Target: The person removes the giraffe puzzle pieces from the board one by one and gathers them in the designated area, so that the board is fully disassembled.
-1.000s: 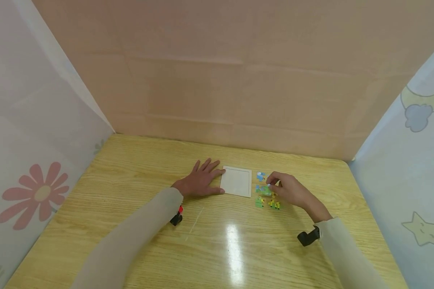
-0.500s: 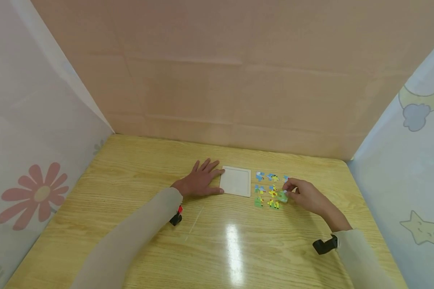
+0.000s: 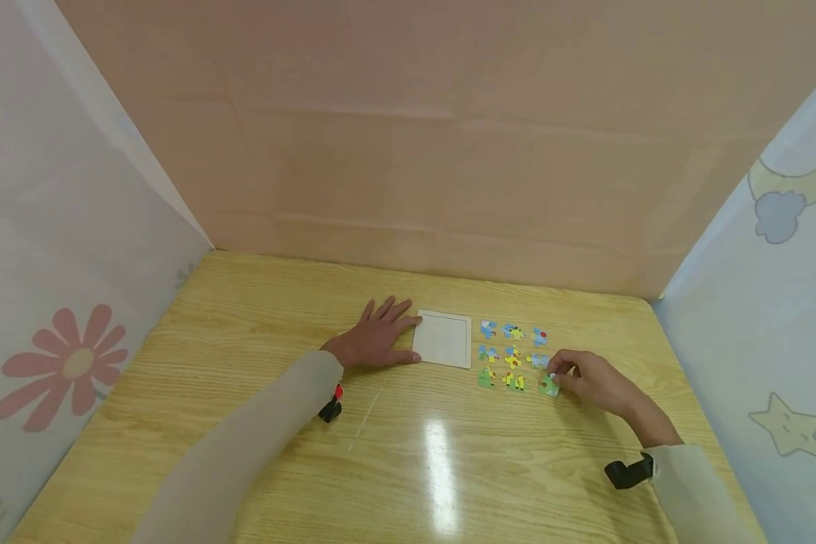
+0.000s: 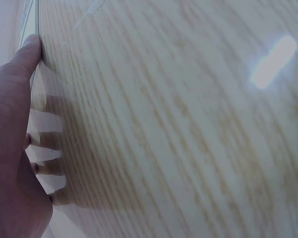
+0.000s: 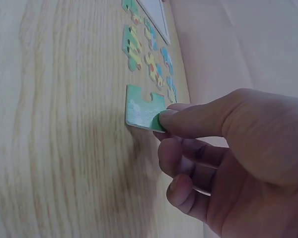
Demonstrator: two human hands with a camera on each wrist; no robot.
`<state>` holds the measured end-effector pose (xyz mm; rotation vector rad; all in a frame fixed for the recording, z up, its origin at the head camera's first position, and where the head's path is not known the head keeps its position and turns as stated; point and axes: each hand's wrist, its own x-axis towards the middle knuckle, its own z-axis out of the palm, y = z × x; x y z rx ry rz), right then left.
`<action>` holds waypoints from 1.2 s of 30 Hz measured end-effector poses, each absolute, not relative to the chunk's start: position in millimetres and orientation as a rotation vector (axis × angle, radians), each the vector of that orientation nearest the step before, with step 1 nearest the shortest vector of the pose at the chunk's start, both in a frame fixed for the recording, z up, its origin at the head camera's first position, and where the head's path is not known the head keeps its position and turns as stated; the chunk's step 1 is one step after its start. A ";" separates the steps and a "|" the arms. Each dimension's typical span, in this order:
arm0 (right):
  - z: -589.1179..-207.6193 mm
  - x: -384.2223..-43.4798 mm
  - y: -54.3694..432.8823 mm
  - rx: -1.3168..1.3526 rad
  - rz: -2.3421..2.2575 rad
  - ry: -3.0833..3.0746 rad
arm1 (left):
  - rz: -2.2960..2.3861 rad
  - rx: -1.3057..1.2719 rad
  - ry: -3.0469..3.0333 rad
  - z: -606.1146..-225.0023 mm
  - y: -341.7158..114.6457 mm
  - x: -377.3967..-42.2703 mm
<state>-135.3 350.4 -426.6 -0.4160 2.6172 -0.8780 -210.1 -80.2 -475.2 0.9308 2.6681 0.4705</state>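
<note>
My right hand (image 3: 588, 379) pinches a green corner puzzle piece (image 5: 141, 108) between thumb and forefinger, low over the table at the near right of the other pieces. Several puzzle pieces (image 3: 513, 356) in blue, yellow and green lie spaced apart in rows to the left of that hand. My left hand (image 3: 374, 338) lies with fingers spread at the left edge of a square white puzzle frame (image 3: 443, 340). Its thumb (image 4: 32, 47) touches the frame's edge in the left wrist view. Inside the frame, a bare pale panel shows.
The wooden table (image 3: 299, 302) carries a bright light reflection near its front. A brown paper wall (image 3: 408, 151) rises behind it. Printed cloth panels (image 3: 54, 227) stand at the left and right sides.
My right hand has carried the green piece rightward and toward me, uncovering the pieces beneath its earlier place. My left hand stays at the frame.
</note>
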 end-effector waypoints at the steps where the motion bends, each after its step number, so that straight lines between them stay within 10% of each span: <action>1: -428.5 -135.5 351.3 -0.416 -0.879 2.616 | 0.470 0.930 2.669 -475.7 -80.2 -210.3; 36: -430.0 -136.8 335.8 -0.375 -0.948 2.654 | 0.520 0.934 2.680 -491.6 -86.9 -216.9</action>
